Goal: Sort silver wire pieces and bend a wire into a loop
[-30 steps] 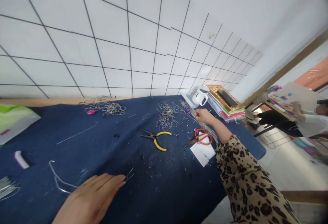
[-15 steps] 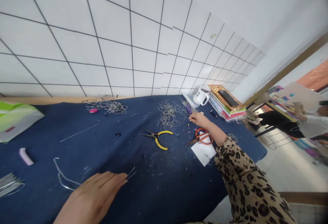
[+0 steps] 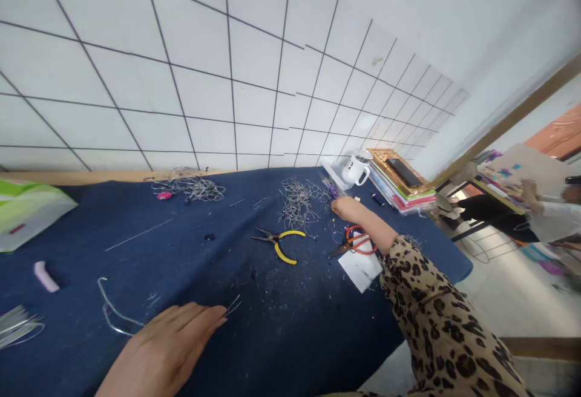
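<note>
My left hand (image 3: 167, 348) lies flat on the dark blue cloth (image 3: 227, 288) at the near edge, fingers stretched out together, over a bent grey wire (image 3: 111, 312) whose thin ends poke out past my fingertips. My right hand (image 3: 345, 208), in a leopard-print sleeve (image 3: 436, 318), reaches far across the table and rests by a loose heap of wire pieces (image 3: 297, 200). Its fingers are turned down and away, so their grip is hidden. Yellow-handled pliers (image 3: 280, 244) lie between the hands. Orange-handled scissors (image 3: 356, 242) lie under my right forearm beside a white paper (image 3: 361, 270).
A white mug (image 3: 356, 169) and a stack of coloured books with a phone on top (image 3: 399, 182) stand at the far right corner. Another wire tangle (image 3: 190, 188), a straight wire (image 3: 138, 235), a pink piece (image 3: 45, 276) and a green-white bag (image 3: 27, 212) lie left. A person sits at right.
My right hand has drawn leftward and nearer along the cloth toward the wire heap. The left hand has stayed nearly still on the bent wire.
</note>
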Available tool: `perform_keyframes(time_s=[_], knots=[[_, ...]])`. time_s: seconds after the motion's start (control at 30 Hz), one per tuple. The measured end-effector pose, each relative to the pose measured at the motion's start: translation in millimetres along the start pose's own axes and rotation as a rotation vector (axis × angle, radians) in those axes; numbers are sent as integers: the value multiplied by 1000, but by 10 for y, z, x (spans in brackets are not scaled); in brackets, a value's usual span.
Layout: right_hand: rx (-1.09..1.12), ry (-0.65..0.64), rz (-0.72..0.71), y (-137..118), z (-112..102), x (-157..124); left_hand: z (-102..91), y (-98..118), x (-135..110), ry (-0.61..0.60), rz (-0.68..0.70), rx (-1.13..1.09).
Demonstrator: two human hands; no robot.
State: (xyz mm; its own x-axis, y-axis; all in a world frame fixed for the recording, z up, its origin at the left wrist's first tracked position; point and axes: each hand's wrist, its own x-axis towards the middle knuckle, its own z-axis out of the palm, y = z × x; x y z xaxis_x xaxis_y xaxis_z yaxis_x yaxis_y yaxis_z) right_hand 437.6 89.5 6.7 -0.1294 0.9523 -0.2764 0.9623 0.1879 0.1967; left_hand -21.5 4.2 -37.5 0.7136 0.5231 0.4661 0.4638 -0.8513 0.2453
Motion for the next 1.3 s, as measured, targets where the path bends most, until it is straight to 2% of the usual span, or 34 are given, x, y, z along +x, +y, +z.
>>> perform_keyframes(time_s=[0.17, 0.37, 0.5, 0.67, 0.93, 1.3], knots=[[-62, -79, 13, -54, -69, 91, -6, 4, 12, 14, 13, 1], [-80, -157, 104, -65, -47, 135, -18, 28, 15, -12, -18, -18], [-69, -167, 168, -62, -25, 117, -43, 61, 23, -32, -35, -38], [-51, -165, 180, -56, -60, 101, -61, 82, 41, -59, -46, -60], [-28, -213, 223, -35, -96, 255, -62, 74, 42, -77, -35, -65], [0, -99, 409, -177, 65, 254, 4, 49, -12, -84, -44, -79]])
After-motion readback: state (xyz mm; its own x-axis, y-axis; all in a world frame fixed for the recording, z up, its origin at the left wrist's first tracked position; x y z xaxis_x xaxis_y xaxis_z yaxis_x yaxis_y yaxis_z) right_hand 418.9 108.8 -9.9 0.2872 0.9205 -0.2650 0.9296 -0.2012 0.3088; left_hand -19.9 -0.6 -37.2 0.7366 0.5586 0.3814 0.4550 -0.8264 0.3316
